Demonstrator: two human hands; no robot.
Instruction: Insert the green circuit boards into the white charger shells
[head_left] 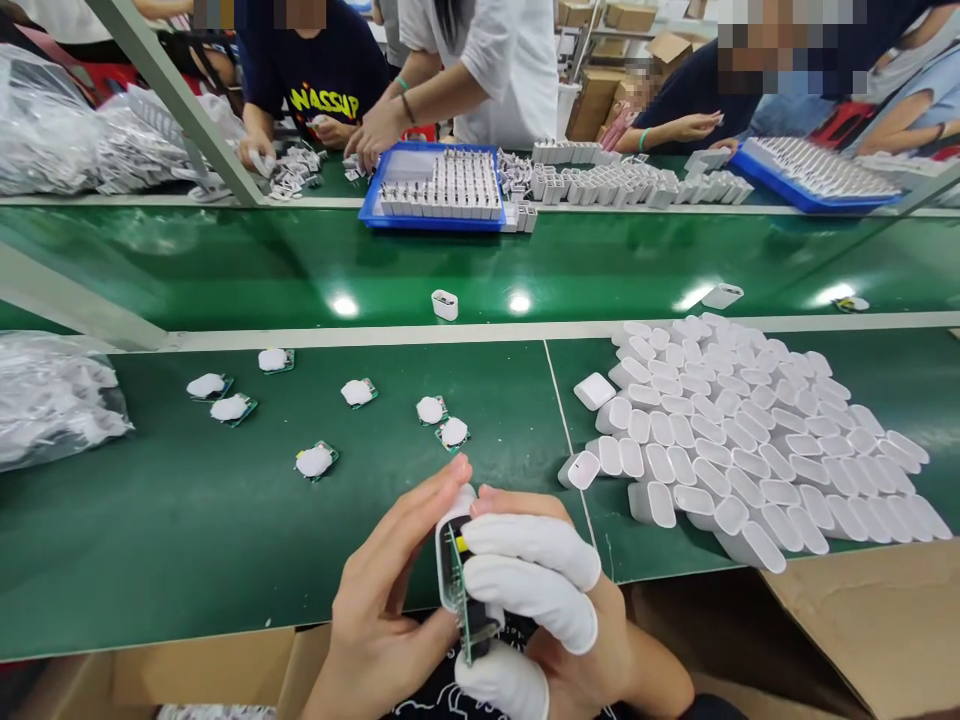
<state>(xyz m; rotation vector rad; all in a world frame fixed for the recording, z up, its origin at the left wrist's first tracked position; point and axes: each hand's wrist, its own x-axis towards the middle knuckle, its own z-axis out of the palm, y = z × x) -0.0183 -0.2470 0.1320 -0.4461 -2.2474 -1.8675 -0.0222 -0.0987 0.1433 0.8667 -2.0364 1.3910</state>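
Note:
My left hand (390,590) is closed around a white plastic housing (442,570), its open side turned towards my right hand. In my right hand (570,600), with white covers on several fingers, I grip a green circuit board (463,625) that carries black parts and a yellow piece. The board lies at the mouth of the housing, partly within it; my fingers hide how deep it sits. Beyond my hands, several loose boards with white pads (315,460) lie on the green table (187,550). To the right stand many white housings (739,430) packed together, openings up.
A conveyor belt (285,270) runs behind the table, carrying a white unit (445,304) and another unit (722,296). Across it, co-workers' hands work near blue trays (367,205). A plastic bag (56,400) lies left; cardboard boxes (877,620) stand below the front edge.

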